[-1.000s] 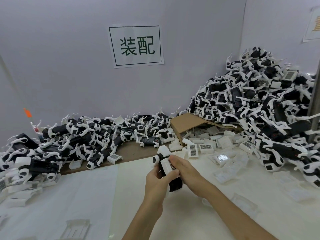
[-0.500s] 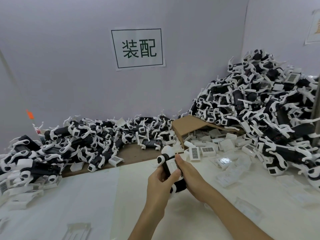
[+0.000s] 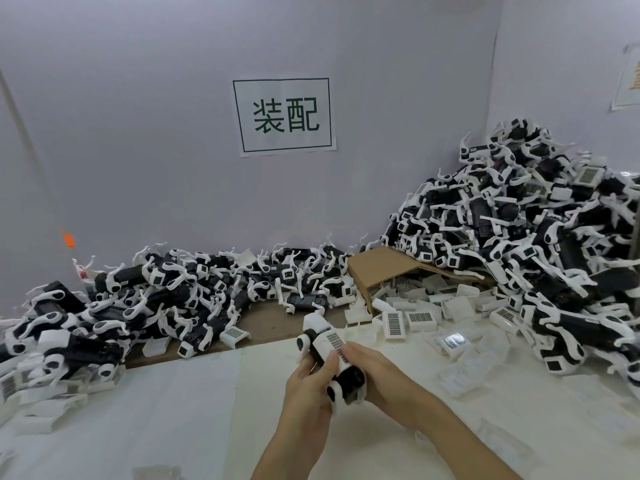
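Both my hands hold one black-and-white plastic device (image 3: 329, 348) above the white table (image 3: 194, 410). A white cover with a barcode label sits on its top face. My left hand (image 3: 308, 386) grips the device from the left, thumb on the cover. My right hand (image 3: 377, 372) wraps around its right side and lower black end, fingers curled over the label's edge. The device's white rounded head points away from me.
A low heap of the same devices (image 3: 180, 292) lines the back left. A tall heap (image 3: 526, 244) fills the right corner. Loose white barcode covers (image 3: 419, 317) and a cardboard flap (image 3: 384, 268) lie behind my hands. A sign (image 3: 284, 116) hangs on the wall.
The device has tilted so its black lower end shows more below my hands. My left thumb has slid along the white cover. The camera view has dropped slightly.
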Tool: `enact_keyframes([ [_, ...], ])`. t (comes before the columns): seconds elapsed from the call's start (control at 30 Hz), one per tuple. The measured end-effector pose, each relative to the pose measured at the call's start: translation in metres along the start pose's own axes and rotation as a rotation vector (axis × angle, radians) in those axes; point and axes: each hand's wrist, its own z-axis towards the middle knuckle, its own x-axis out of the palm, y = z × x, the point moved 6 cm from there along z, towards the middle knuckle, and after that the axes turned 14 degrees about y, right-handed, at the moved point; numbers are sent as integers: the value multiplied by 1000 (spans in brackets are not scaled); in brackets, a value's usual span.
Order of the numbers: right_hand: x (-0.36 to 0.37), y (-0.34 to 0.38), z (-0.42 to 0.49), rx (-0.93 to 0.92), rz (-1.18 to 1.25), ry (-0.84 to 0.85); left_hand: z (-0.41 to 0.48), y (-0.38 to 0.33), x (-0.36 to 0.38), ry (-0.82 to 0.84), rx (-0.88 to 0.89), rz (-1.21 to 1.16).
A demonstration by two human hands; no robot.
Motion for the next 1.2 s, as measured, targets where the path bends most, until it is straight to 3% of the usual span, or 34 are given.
enact_keyframes([
  [0.5, -9, -8, 0, 11, 194, -81, 7, 9, 0, -13, -23, 67],
  [0.9, -12, 4, -7, -70, 115, -14, 3, 0, 20, 130, 30, 454],
  [1.2, -15, 7, -3, -121, -38, -120, 3, -3, 14, 25, 128, 573],
])
